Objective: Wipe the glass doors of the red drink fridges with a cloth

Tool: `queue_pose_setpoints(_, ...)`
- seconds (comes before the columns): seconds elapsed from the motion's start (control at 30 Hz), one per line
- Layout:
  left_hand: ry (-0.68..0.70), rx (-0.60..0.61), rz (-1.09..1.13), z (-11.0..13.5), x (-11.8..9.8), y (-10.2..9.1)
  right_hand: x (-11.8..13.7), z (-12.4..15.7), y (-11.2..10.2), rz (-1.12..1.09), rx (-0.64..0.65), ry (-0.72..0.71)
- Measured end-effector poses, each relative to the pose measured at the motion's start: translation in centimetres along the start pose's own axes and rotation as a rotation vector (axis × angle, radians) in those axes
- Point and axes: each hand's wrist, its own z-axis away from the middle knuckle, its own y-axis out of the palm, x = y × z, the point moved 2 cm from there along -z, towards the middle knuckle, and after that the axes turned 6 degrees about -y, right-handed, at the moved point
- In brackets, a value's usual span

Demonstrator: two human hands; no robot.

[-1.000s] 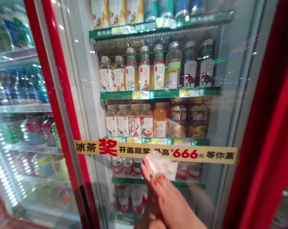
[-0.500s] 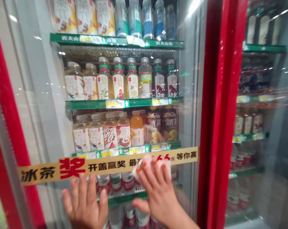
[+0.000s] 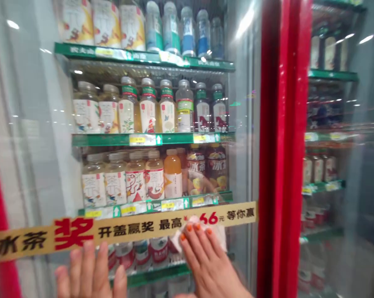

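My right hand (image 3: 207, 258) lies flat on the glass door (image 3: 241, 165), its fingers stretched over a thin white cloth (image 3: 219, 238) pressed to the pane. The fingertips, with orange nails, reach the lower edge of a tan strip (image 3: 128, 229) with black and red lettering that crosses the door. Part of the lettering is covered by the cloth and fingers. At lower left, my left hand (image 3: 89, 275) is raised with open fingers just below the strip, holding nothing. Whether it touches the glass I cannot tell. Its palm is cut off by the picture's bottom edge.
Behind the glass, drink bottles (image 3: 156, 178) stand in rows on shelves with green front edges (image 3: 112, 139). A red door frame (image 3: 294, 165) rises on the right, with another glass-fronted cooler (image 3: 326, 186) beyond it. Red trim (image 3: 7, 273) borders the left side.
The view has shifted, and the strip now reaches the left picture edge. My left hand sits lower and further left. My right hand and the cloth are lower against the strip, uncovering more lettering.
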Motion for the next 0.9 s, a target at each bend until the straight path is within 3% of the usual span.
queue_pose_setpoints(0.03,0.012,-0.019,-0.054,-0.3,-0.8,-0.3,-0.6,0.5,0.0,0.008,-0.006,0.062)
queue_pose_setpoints(0.1,0.017,-0.049,-0.126,-1.1,-2.2,-0.9,-2.5,0.1,0.0,-0.002,-0.007,0.324)
queue_pose_setpoints(0.17,0.001,-0.068,-0.136,-1.6,-2.9,-1.2,-3.5,-2.0,0.0,-0.029,-0.031,0.561)
queue_pose_setpoints(0.2,0.003,-0.076,-0.138,-1.7,-3.0,-1.2,-3.1,-3.5,0.0,-0.047,-0.053,0.598)
queue_pose_setpoints(0.23,0.014,-0.079,-0.138,-1.7,-3.0,-1.2,-2.2,-5.0,0.1,-0.065,-0.071,0.572)
queue_pose_setpoints(0.3,0.043,-0.083,-0.133,-1.6,-2.8,-1.2,0.5,-7.2,0.2,-0.088,-0.057,0.354)
queue_pose_setpoints(0.37,0.050,-0.090,-0.128,-1.5,-2.7,-1.2,2.5,-7.5,0.2,-0.097,-0.006,0.098)
queue_pose_setpoints(0.4,0.044,-0.092,-0.127,-1.5,-2.7,-1.2,2.6,-6.9,0.1,-0.098,0.015,0.048)
queue_pose_setpoints(0.47,0.026,-0.092,-0.129,-1.6,-3.0,-1.3,0.5,-5.4,-0.2,-0.087,0.029,0.150)
queue_pose_setpoints(0.57,0.032,-0.077,-0.130,-1.8,-3.2,-1.4,-3.6,-4.7,-0.4,-0.050,-0.028,0.539)
queue_pose_setpoints(0.63,0.052,-0.066,-0.136,-1.8,-3.1,-1.4,-3.0,-5.8,-0.2,-0.058,-0.064,0.644)
queue_pose_setpoints(0.7,0.075,-0.076,-0.136,-1.7,-2.7,-1.4,0.5,-7.2,0.2,-0.100,-0.080,0.536)
queue_pose_setpoints(0.8,0.102,-0.114,-0.117,-1.5,-2.0,-1.4,6.0,-6.8,0.9,-0.109,-0.029,0.194)
queue_pose_setpoints(0.87,0.108,-0.101,-0.109,-1.4,-1.8,-1.4,6.5,-4.0,1.0,-0.081,0.024,0.140)
queue_pose_setpoints(0.9,0.108,-0.078,-0.107,-1.3,-1.8,-1.4,5.8,-2.1,0.9,-0.059,0.040,0.197)
